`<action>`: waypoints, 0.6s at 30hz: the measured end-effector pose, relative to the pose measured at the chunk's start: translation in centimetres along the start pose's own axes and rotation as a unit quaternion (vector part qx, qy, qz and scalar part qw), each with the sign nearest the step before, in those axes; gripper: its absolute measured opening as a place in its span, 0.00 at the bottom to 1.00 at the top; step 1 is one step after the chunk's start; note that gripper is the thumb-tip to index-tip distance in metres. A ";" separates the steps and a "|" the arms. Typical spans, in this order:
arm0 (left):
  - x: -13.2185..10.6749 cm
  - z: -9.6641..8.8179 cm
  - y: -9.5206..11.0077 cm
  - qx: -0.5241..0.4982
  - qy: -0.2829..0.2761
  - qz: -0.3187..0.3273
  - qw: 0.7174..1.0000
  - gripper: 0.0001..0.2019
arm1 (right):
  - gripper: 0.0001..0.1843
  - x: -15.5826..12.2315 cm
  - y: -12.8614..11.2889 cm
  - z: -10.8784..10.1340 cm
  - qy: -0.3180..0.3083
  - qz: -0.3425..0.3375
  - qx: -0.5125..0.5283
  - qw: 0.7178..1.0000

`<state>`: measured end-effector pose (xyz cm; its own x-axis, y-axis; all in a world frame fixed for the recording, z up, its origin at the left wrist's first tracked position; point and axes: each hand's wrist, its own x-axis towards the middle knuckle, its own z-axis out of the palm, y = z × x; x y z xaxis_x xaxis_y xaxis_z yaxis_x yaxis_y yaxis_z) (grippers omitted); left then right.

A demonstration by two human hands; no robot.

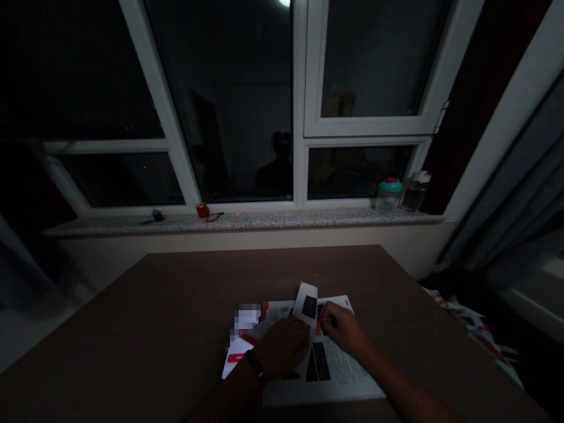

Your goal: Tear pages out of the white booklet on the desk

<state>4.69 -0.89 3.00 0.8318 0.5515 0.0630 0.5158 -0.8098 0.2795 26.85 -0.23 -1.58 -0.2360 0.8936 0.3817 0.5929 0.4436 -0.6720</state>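
Observation:
A printed newspaper (pixel 348 364) lies on the table in front of me, with a narrow folded piece (pixel 307 301) standing up from its middle. My left hand (pixel 284 346), with a dark band on the wrist, is closed over the lower part of this fold and hides it. On the other side, my right hand (pixel 341 326) is curled, its thumb and fingers pinched at the paper beside the fold. What lies under its fingertips is partly hidden. A lit phone (pixel 231 367) sits left of my left hand, at the paper's edge, with its screen partly blurred.
The brown table (pixel 176 311) reaches toward a stone windowsill (pixel 273 220). On the sill stand a teal-lidded shaker (pixel 389 197), a clear bottle (pixel 415 192) and a small red object (pixel 202 210) with a cord. Crumpled printed papers (pixel 473 329) lie beyond the table's right edge.

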 end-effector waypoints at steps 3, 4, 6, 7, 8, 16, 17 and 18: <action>0.1 0.0 0.0 0.001 0.019 -0.001 1.000 0.02 | 0.07 -0.3 -0.5 0.0 -0.017 -0.008 0.007 1.000; 0.1 0.1 0.0 0.002 0.022 -0.003 1.000 0.02 | 0.07 -0.5 -0.7 0.0 -0.029 -0.014 0.009 0.999; 0.1 0.3 -0.1 0.005 0.021 -0.011 1.000 0.03 | 0.07 -0.8 -1.1 0.2 -0.057 -0.028 0.014 0.998; 0.1 0.3 -0.1 0.004 0.019 -0.013 1.000 0.03 | 0.07 -0.9 -1.3 0.2 -0.070 -0.033 0.016 0.997; 0.1 0.4 -0.2 0.004 0.017 -0.012 1.000 0.03 | 0.07 -0.9 -1.4 0.3 -0.080 -0.039 0.015 0.996; 0.3 0.5 -0.5 0.016 0.006 -0.003 1.000 0.03 | 0.09 0.6 -0.6 0.7 -0.043 -0.038 0.004 0.998; 0.2 0.4 -0.5 0.014 0.003 0.000 1.000 0.03 | 0.09 0.8 -0.4 0.7 -0.036 -0.031 0.006 0.999; 0.2 0.3 -0.4 0.011 0.001 0.001 1.000 0.03 | 0.09 1.0 -0.3 0.7 -0.029 -0.026 0.005 0.999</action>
<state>4.71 -0.51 2.58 0.8322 0.5506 0.0659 0.5188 -0.8151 0.2580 25.88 0.62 -1.49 -0.3107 0.8719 0.3785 0.5707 0.4896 -0.6593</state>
